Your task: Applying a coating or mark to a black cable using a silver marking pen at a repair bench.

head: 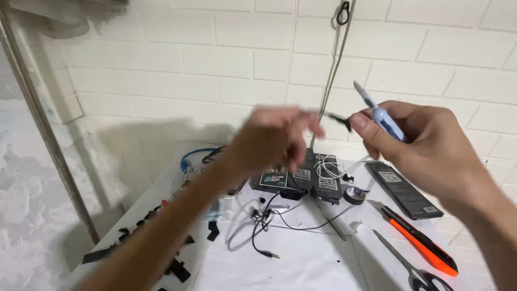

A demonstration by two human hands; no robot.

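While your right hand [425, 145] pinches a blue pen-like tool [379, 114] and a small black strip [340, 120] above the white table [301, 258], your blurred left hand [277, 137] closes on that strip's far end, so you need steady fingers now to pull it taut.

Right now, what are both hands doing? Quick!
Left hand: blurred, pinching a thin black wire, it seems.
Right hand: closed on a light blue pen-shaped tool.

Light-blue pen-shaped tool [383, 116], tilted tip-up, small black piece [341, 120] just beside it, both held aloft
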